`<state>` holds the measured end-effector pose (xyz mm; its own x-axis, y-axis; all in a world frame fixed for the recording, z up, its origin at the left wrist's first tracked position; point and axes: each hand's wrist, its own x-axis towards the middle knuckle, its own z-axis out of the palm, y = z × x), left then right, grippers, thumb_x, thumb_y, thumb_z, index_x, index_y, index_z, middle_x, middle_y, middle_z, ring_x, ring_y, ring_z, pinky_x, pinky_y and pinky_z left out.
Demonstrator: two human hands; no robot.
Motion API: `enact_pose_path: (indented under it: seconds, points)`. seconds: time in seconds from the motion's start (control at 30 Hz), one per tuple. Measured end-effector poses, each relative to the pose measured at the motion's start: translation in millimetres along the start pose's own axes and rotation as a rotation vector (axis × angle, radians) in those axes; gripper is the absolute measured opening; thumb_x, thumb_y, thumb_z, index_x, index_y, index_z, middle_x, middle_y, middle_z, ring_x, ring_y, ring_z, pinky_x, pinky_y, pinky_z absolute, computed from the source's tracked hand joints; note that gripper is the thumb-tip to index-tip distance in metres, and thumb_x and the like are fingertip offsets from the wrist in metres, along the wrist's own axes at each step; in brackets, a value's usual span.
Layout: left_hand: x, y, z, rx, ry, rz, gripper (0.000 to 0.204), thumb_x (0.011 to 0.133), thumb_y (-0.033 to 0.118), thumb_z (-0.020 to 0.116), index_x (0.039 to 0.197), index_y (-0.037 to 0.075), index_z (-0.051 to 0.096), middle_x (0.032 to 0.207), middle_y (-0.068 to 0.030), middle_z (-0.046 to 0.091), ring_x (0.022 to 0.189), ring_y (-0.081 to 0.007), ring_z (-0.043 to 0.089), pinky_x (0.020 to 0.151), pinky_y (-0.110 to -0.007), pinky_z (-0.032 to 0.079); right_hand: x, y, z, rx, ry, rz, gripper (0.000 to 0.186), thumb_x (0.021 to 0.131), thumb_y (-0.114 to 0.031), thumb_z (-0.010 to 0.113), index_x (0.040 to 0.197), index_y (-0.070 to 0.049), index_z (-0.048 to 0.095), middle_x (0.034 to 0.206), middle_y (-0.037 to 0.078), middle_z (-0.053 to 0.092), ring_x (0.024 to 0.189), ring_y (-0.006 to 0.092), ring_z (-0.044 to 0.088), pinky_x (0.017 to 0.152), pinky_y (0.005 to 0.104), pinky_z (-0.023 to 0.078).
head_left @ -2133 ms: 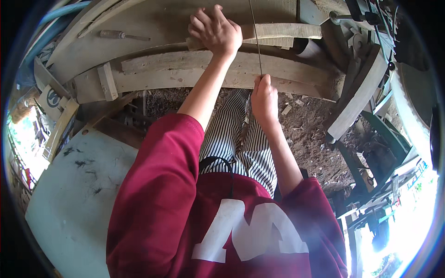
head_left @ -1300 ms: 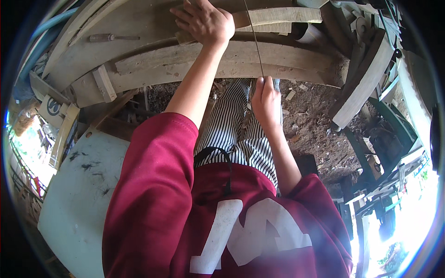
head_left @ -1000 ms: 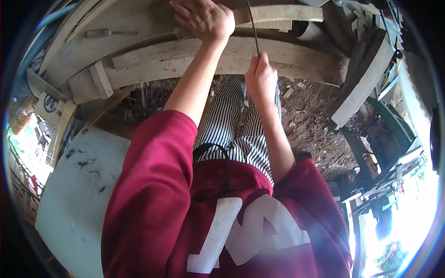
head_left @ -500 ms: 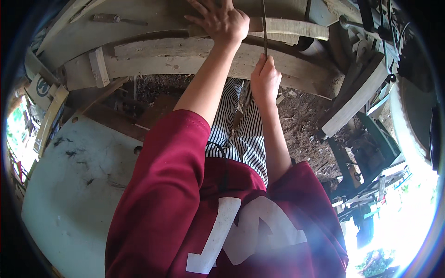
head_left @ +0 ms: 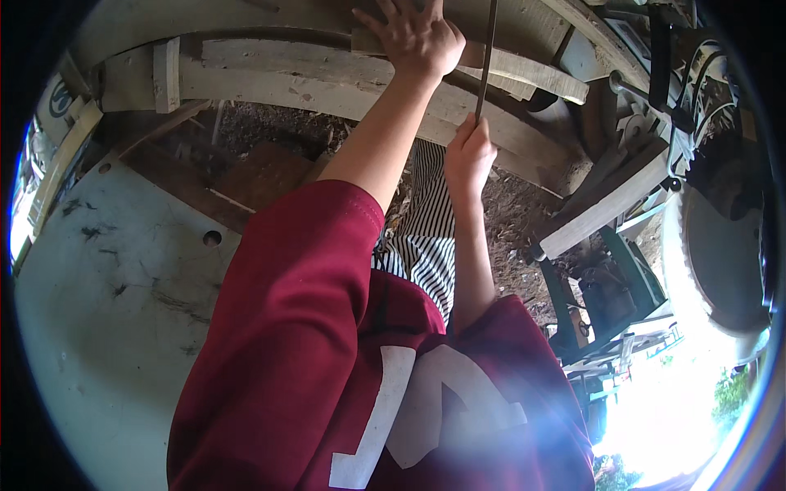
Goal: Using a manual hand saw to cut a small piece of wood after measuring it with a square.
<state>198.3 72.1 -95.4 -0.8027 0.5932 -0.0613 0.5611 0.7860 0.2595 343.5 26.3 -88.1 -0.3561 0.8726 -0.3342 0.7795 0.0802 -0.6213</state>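
Observation:
My left hand [head_left: 421,45] lies palm down with fingers spread on pale, curved wooden pieces [head_left: 547,75] at the top of the view. My right hand [head_left: 471,157], lower and just to the right, is closed round the near end of a thin, dark rod or strip [head_left: 489,57]. The strip runs upward past my left hand and out of the top edge; what its far end does is hidden. A long, rough board [head_left: 286,80] stretches beneath both hands, with a short upright wooden block [head_left: 167,76] at its left part.
A pale blue-white panel [head_left: 106,327] with holes fills the lower left. To the right are a slanted wooden beam [head_left: 589,204], a green metal frame [head_left: 622,278], cables and clutter [head_left: 688,90], and a large round grey shape [head_left: 720,254]. Dirt with wood scraps [head_left: 516,237] lies below.
The view has shifted, so both hands sit farther right in it. My left hand's fingers, curled earlier, are now spread. My right hand moved up along the view, then slightly down, still gripping the strip.

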Motion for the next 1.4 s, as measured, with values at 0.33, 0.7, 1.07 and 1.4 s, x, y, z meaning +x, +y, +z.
enact_pose_path:
  seconds: [0.33,0.7,1.07,1.4]
  points:
    - [-1,2,-11,-0.016,0.028,-0.023,0.064,0.076,0.016,0.046,0.135,0.026,0.023,0.139,-0.0245,0.009,0.129,-0.0413,0.001,0.1,-0.058,0.006,-34,24,-5,-0.021,-0.067,0.038,0.025,0.09,-0.016,0.039,0.071,-0.001,0.046,0.05,0.013,0.052,0.041,0.025,0.054,0.036,0.0333,0.04]
    - [-1,0,1,-0.047,0.044,0.003,0.061,0.078,0.015,0.045,0.134,0.023,0.024,0.139,-0.0232,0.01,0.129,-0.0393,0.002,0.101,-0.054,0.01,-89,38,7,0.087,-0.035,0.128,0.024,0.09,-0.018,0.04,0.077,0.001,0.047,0.044,0.014,0.047,0.035,0.0262,0.051,0.031,0.0344,0.036]
    - [-3,0,11,-0.01,0.064,0.033,0.058,0.078,0.014,0.041,0.134,0.02,0.026,0.138,-0.0232,0.014,0.129,-0.039,0.006,0.101,-0.053,0.013,-96,33,-24,0.343,0.157,0.248,0.029,0.09,-0.022,0.036,0.093,0.002,0.052,0.06,0.01,0.05,0.048,0.0163,0.045,0.046,0.0293,0.038]
    - [-5,6,19,0.035,0.061,0.04,0.056,0.078,0.016,0.042,0.133,0.023,0.029,0.138,-0.0232,0.017,0.13,-0.0381,0.006,0.101,-0.052,0.013,-31,37,-1,0.154,0.079,-0.023,0.014,0.083,-0.012,0.052,0.081,-0.001,0.044,0.057,0.016,0.053,0.048,0.0318,0.055,0.042,0.0367,0.042]
